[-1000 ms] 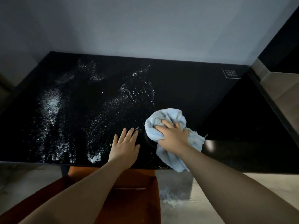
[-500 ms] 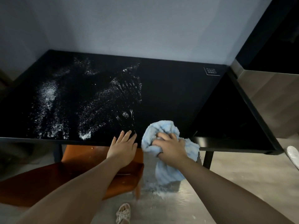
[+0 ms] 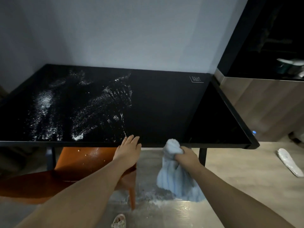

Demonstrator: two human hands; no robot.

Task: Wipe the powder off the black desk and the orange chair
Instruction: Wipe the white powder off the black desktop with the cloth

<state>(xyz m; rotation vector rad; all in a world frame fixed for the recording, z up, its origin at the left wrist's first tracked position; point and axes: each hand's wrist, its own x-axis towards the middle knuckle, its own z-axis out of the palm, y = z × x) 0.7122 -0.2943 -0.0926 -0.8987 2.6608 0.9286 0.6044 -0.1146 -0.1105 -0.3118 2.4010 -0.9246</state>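
Note:
The black desk (image 3: pixel 164 109) stands against the wall, its left half dusted with white powder (image 3: pixel 79 112); its right half looks bare. My left hand (image 3: pixel 129 151) lies flat with fingers together, fingertips on the desk's front edge. My right hand (image 3: pixel 185 156) grips a bunched light-blue cloth (image 3: pixel 174 175) just off the front edge, the cloth hanging down toward the floor. The orange chair (image 3: pixel 79 163) sits under the desk at the left, with a few powder specks on its seat.
Spilled powder (image 3: pixel 158 200) lies on a shiny floor sheet below the cloth. A sandalled foot (image 3: pixel 118 221) shows at the bottom. A white wrapped object (image 3: pixel 287 164) lies on the floor at the right. A wood-fronted counter (image 3: pixel 263 99) adjoins the desk's right end.
My right hand dragged the cloth toward me, off the desk's front edge, where it now hangs. My left hand slid back to the edge. The view pulled back, showing more floor and chair.

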